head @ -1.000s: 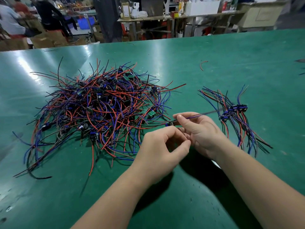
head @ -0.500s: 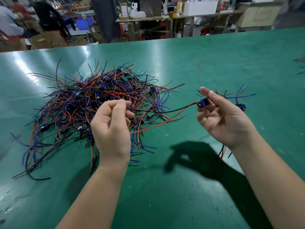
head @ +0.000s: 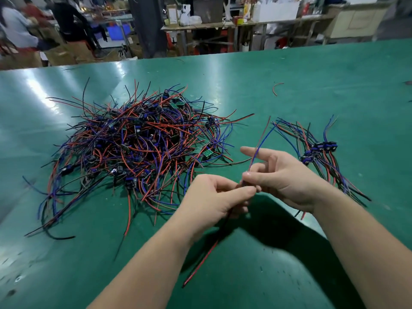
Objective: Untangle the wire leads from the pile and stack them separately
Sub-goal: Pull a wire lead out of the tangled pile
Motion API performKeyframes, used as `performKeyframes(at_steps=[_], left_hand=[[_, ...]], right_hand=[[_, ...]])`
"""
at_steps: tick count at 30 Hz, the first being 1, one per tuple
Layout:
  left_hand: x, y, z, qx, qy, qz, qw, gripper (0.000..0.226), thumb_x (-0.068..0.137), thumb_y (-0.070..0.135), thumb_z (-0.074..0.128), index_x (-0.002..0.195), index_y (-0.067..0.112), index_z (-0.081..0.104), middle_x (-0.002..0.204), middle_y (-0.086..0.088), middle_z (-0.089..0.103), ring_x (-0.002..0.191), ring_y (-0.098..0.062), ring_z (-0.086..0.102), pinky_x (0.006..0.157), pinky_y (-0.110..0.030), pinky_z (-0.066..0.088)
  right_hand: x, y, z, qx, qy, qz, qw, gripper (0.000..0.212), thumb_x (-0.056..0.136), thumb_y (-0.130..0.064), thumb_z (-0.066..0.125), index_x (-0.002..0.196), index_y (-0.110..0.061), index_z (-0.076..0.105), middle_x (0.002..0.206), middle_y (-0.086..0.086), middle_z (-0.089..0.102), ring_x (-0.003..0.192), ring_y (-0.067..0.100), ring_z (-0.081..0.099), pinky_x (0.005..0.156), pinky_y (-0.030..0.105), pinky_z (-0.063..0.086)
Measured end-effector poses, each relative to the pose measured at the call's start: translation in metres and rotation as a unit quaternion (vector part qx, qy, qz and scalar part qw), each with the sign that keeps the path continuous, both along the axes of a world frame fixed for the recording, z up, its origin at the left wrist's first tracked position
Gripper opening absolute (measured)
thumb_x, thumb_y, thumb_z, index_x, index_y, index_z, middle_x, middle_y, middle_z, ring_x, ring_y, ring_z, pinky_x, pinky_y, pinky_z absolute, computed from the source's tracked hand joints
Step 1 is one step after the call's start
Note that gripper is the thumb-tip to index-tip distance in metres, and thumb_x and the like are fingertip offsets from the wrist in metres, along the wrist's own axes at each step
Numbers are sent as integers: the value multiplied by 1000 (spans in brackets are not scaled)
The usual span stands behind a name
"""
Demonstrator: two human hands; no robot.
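Green counter (head: pixel 312 70) fills most of the frame. It is glossy, with light streaks at upper left. Beyond its far edge, along the top of the frame, are cluttered benches (head: pixel 234 21) and, upper left, people (head: pixel 20 30); details are blurred.

Pile (head: pixel 138 148) of wire leads, left of centre: red, blue and black wires thickly tangled, with small green boards and dark connectors scattered through it. Loose ends trail toward lower left and lower centre.

Stack (head: pixel 321 150), right of centre, well apart from the pile: a few leads laid roughly parallel. Blue connectors are bunched in its upper part, and wire ends fan toward upper left and lower right.

Both forearms enter from the bottom edge. Left hand (head: pixel 214 197) sits centre frame, between pile and stack. Its fingers (head: pixel 240 191) are curled, thumb against forefinger, pinching one wire lead (head: pixel 259 141). Right hand (head: pixel 283 175) is just beside it, fingertips meeting. Its thumb and a curled finger pinch the same lead, and its index finger is straight, pointing toward the pile.

Lead: red and blue ends rise past the right index finger toward upper centre. A red-and-black tail runs below the left hand toward lower centre. Its connector is hidden inside the grip.

Scrap of red wire (head: pixel 277 88), curved, lies alone on the counter, upper right of centre.
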State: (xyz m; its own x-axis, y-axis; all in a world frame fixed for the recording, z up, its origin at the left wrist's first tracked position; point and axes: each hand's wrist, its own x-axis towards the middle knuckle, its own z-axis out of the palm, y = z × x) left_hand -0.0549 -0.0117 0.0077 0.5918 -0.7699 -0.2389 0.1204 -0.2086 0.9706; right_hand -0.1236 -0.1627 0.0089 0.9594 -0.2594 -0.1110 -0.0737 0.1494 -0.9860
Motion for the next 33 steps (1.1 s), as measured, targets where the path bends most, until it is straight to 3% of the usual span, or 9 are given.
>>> performKeyframes(at_steps=[4, 10, 13, 18, 23, 25, 27, 30, 33], left_hand=[[2, -1, -3, -30, 25, 28, 999, 12, 81, 15, 72, 77, 4, 71, 71, -10, 71, 62, -15, 67, 57, -20, 53], [0, -2, -1, -37, 37, 17, 999, 13, 84, 19, 68, 79, 7, 69, 71, -8, 73, 60, -13, 69, 55, -20, 54], [-2, -2, -1, -18, 43, -10, 999, 13, 84, 18, 69, 76, 8, 69, 71, -9, 73, 60, -14, 69, 54, -21, 55], [-9, 2, -2, 42, 2, -117, 992, 20, 81, 27, 73, 65, 16, 73, 78, -12, 74, 63, -16, 66, 50, -14, 44], [-10, 1, -4, 54, 10, -152, 987, 19, 81, 28, 73, 67, 16, 73, 81, -12, 74, 63, -14, 67, 52, -14, 46], [-10, 2, -5, 42, 19, -139, 989, 18, 81, 26, 74, 67, 15, 73, 83, -15, 74, 67, -19, 67, 55, -18, 50], [-11, 1, -6, 17, 53, -96, 994, 17, 82, 21, 73, 69, 10, 71, 78, -13, 73, 63, -18, 67, 57, -24, 55], [-7, -3, -6, -12, 88, -9, 996, 16, 83, 21, 69, 74, 8, 68, 73, -7, 73, 56, -13, 66, 54, -23, 55], [-2, -6, -7, -36, 90, 48, 994, 17, 87, 22, 64, 78, 8, 68, 70, -4, 73, 57, -11, 68, 51, -20, 54]], right_hand=[[0, 0, 2, -30, 1, -19, 999, 62, 64, -14, 69, 122, -19, 48, 65, 5, 68, 58, 9, 56, 58, 18, 41], [4, 1, -6, 60, 47, -34, 997, 24, 64, -16, 67, 87, -9, 62, 72, 5, 73, 61, 8, 65, 63, 19, 43], [5, -2, -7, 101, 63, -65, 991, 4, 82, -6, 60, 84, -8, 63, 68, 7, 71, 51, 7, 60, 53, 16, 45], [1, -28, -1, 156, 69, -189, 967, 14, 95, -4, 49, 88, -5, 61, 60, 4, 68, 40, 3, 49, 39, 12, 39], [0, -35, 0, 163, 66, -239, 955, 16, 96, -13, 48, 88, -7, 61, 47, 0, 57, 33, 3, 39, 32, 12, 29], [2, -32, 1, 171, 40, -248, 953, 16, 97, -15, 47, 92, -7, 60, 57, 4, 62, 35, 5, 45, 34, 12, 33], [4, -30, 2, 176, 16, -266, 948, 12, 98, -15, 47, 101, -7, 55, 81, 10, 64, 44, 11, 58, 39, 14, 40], [3, -25, 3, 71, 30, -271, 959, 1, 97, -13, 49, 98, -13, 51, 90, 9, 52, 52, 18, 59, 44, 20, 43], [-3, -12, 2, -92, -4, -113, 989, 8, 86, -11, 65, 83, -16, 60, 76, 6, 59, 52, 14, 55, 51, 22, 43]])
